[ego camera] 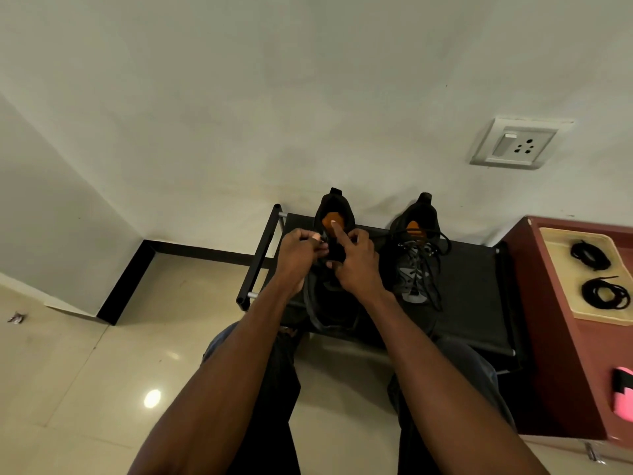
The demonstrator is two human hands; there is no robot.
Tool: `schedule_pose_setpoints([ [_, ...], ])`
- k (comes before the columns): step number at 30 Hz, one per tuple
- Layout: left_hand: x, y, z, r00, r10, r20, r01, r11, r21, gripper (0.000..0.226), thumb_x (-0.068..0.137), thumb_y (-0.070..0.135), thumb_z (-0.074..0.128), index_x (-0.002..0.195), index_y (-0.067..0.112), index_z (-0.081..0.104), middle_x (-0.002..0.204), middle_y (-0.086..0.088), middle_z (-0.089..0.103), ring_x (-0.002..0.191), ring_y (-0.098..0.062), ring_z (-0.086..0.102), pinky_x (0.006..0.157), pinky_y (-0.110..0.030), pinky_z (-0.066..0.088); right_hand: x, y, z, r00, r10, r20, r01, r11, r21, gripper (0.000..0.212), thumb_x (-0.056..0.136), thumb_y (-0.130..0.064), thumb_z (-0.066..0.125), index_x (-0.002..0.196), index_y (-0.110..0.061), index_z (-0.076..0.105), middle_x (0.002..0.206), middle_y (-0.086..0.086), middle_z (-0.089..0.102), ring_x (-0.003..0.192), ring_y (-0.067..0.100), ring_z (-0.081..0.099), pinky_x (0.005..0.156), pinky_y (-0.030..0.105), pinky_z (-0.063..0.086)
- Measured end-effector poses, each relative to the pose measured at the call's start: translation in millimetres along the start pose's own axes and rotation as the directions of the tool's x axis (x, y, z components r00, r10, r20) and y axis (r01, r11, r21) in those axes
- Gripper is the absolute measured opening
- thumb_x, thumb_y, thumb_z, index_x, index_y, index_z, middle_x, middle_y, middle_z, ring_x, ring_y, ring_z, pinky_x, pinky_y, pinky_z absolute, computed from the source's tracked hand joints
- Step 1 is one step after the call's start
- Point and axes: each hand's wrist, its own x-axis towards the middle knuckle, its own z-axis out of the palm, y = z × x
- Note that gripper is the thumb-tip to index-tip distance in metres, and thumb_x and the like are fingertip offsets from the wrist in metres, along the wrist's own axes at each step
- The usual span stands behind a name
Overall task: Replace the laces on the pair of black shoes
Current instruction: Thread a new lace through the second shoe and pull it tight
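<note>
Black shoe (pixel 330 296), heel toward wall, both hands (pixel 301 252) gripping

Two black shoes stand side by side on the black rack before you, toes toward you, heels against the far wall, each showing an orange insole patch. The left shoe (pixel 334 269) is partly hidden beneath your hands, with a dark lace (pixel 317 317) looping loose over its near toe end; the right shoe (pixel 416 255) has grey panels and a black lace (pixel 433 286) slack through its eyelets, the ends trailing to both sides. At the right, two coiled black laces, the far coil (pixel 590 255) and the near coil (pixel 605 293), lie apart on a beige tray.
</note>
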Motion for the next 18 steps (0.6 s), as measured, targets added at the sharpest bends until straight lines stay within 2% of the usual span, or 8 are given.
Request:
schedule_pose_setpoints([
  [3, -12.0, 42.7, 4.0, 1.000, 0.018, -0.003, -0.018, 0.942, -0.335, 0.013, 0.100, -0.003, 0.047, 0.092, 0.001, 0.056, 0.089, -0.016, 0.063, 0.082, -0.023, 0.068, 0.088, -0.039, 0.059, -1.0, 0.5, -1.8, 0.999, 0.046, 0.010, -0.046, 0.999, 0.002, 0.087, 0.092, -0.033, 0.069, 0.158, -0.037, 0.014, 0.145, 0.010, 0.028, 0.133, 0.033, 0.034, 0.110, 0.049, 0.028],
  [6, -24.7, 104.4, 6.1, 0.978, 0.205, 0.029, -0.149, 0.792, -0.592, 0.014, 0.097, -0.008, 0.048, 0.088, -0.001, 0.056, 0.084, -0.018, 0.064, 0.080, -0.028, 0.068, 0.082, -0.039, 0.059, -1.4, -0.8, -2.1, 0.999, 0.054, 0.001, -0.054, 0.999, 0.008, 0.090, 0.092, -0.034, 0.068, 0.159, -0.037, 0.008, 0.146, 0.010, 0.029, 0.135, 0.033, 0.033, 0.113, 0.051, 0.023],
  [9, -46.3, 163.1, 7.9, 0.898, 0.430, 0.092, -0.220, 0.621, -0.752, 0.009, 0.096, -0.007, 0.049, 0.092, -0.003, 0.057, 0.084, -0.018, 0.065, 0.081, -0.028, 0.069, 0.083, -0.040, 0.058, -0.2, -2.0, -2.8, 0.998, 0.066, -0.016, -0.065, 0.997, 0.037, 0.091, 0.091, -0.033, 0.069, 0.159, -0.036, 0.008, 0.147, 0.010, 0.029, 0.138, 0.033, 0.033, 0.115, 0.053, 0.021],
  [12, -57.5, 188.0, 9.5, 0.869, 0.491, 0.059, -0.252, 0.543, -0.801, 0.011, 0.096, -0.006, 0.048, 0.091, -0.004, 0.058, 0.083, -0.018, 0.065, 0.079, -0.027, 0.069, 0.083, -0.041, 0.059, -0.7, -2.0, -2.8, 0.997, 0.083, -0.009, -0.083, 0.996, 0.037, 0.090, 0.091, -0.033, 0.069, 0.159, -0.035, 0.009, 0.148, 0.009, 0.027, 0.139, 0.033, 0.031, 0.115, 0.052, 0.020],
  [14, -52.0, 178.1, 3.5, 0.925, 0.375, -0.051, -0.280, 0.587, -0.759, 0.012, 0.093, -0.007, 0.050, 0.088, -0.004, 0.060, 0.078, -0.016, 0.066, 0.075, -0.026, 0.069, 0.081, -0.039, 0.060, -1.6, -1.6, -3.1, 0.996, 0.084, -0.011, -0.083, 0.996, 0.038, 0.090, 0.092, -0.033, 0.068, 0.159, -0.033, 0.009, 0.148, 0.009, 0.028, 0.137, 0.033, 0.032, 0.115, 0.052, 0.021],
  [15, -45.9, 166.7, -1.6, 0.954, 0.256, -0.157, -0.292, 0.671, -0.681, 0.011, 0.091, -0.007, 0.051, 0.089, -0.006, 0.063, 0.078, -0.017, 0.066, 0.073, -0.026, 0.068, 0.078, -0.035, 0.060, -2.1, -1.1, -2.8, 0.997, 0.082, -0.013, -0.081, 0.996, 0.036, 0.090, 0.092, -0.033, 0.068, 0.160, -0.031, 0.009, 0.148, 0.009, 0.028, 0.137, 0.033, 0.033, 0.114, 0.052, 0.022],
  [16, -37.9, 150.3, -7.5, 0.949, 0.112, -0.294, -0.265, 0.791, -0.552, 0.014, 0.090, -0.006, 0.052, 0.097, -0.010, 0.064, 0.085, -0.019, 0.067, 0.077, -0.027, 0.067, 0.075, -0.032, 0.059, -2.1, -1.0, -2.7, 0.996, 0.083, -0.011, -0.083, 0.996, 0.034, 0.090, 0.092, -0.033, 0.068, 0.160, -0.029, 0.009, 0.148, 0.010, 0.028, 0.137, 0.034, 0.033, 0.114, 0.052, 0.022],
  [18, -27.4, 110.1, -14.0, 0.818, -0.064, -0.572, -0.080, 0.972, -0.223, 0.039, 0.091, -0.001, 0.054, 0.130, -0.007, 0.052, 0.126, -0.023, 0.056, 0.107, -0.033, 0.061, 0.084, -0.033, 0.055, -1.5, -0.4, -3.0, 0.995, 0.100, -0.001, -0.100, 0.994, 0.033, 0.092, 0.092, -0.034, 0.068, 0.160, -0.027, 0.006, 0.149, 0.010, 0.027, 0.138, 0.034, 0.031, 0.114, 0.053, 0.023],
])
